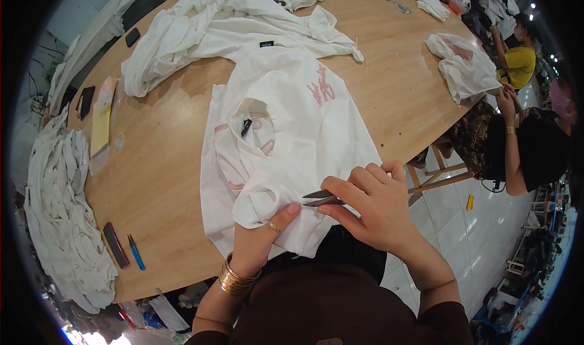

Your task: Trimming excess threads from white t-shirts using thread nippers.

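Dark brown cloth of the person's top (340, 302) filled the lower edge, nearest the camera, with both hands reaching out beyond it. On the near side of the round wooden desk (170, 187) lay a white shirt (304, 126) with pink writing, its collar opening facing up and its near edge by the person's lap. The left hand (263, 238), with a ring and gold bangles (236, 277), had its thumb pressed on bunched cloth of that shirt; its other fingers were hidden underneath. The right hand's (380, 211) thumb and forefinger were closed around dark snips (322, 200), whose blades stood slightly parted close to the left thumb. To the left, a phone (115, 245) and blue snips (135, 252) lay beside a heap of white clothes (58, 211). More white shirts (201, 32) covered the far side, and at right a co-worker's hand (506, 102) was at the edge of another white garment (459, 71).
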`<state>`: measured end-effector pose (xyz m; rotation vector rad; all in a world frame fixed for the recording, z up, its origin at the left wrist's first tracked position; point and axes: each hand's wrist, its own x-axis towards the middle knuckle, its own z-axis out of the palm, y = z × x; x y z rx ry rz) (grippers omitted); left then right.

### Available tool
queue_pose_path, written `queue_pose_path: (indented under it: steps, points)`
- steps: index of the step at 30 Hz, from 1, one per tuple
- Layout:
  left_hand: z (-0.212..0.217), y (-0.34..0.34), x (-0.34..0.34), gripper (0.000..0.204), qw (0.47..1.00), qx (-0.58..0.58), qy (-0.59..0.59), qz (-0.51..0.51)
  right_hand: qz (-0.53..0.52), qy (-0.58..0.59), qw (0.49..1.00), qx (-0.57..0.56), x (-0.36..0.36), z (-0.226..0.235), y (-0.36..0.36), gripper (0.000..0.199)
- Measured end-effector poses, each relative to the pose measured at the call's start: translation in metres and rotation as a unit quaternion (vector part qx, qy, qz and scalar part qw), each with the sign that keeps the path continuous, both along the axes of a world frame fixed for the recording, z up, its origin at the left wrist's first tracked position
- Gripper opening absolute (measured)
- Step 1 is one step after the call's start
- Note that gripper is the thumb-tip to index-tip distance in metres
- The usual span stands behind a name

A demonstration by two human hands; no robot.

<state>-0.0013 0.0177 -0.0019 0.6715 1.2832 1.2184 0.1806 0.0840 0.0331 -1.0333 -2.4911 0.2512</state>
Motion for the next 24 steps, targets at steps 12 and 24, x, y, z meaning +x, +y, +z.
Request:
queue_pose_path:
  steps: [12, 24]
  points:
    - [-0.0005, 0.0024, 0.0014, 0.019, 1.000, 0.019, 0.006, 0.011, -0.001, -0.013, 1.000, 0.026, 0.0019, -0.0001, -0.0013, 0.021]
    - [0.0012, 0.0024, 0.0030, 0.018, 0.999, 0.004, -0.034, 0.017, -0.012, -0.014, 0.997, 0.078, -0.0007, -0.0017, -0.0038, 0.021]
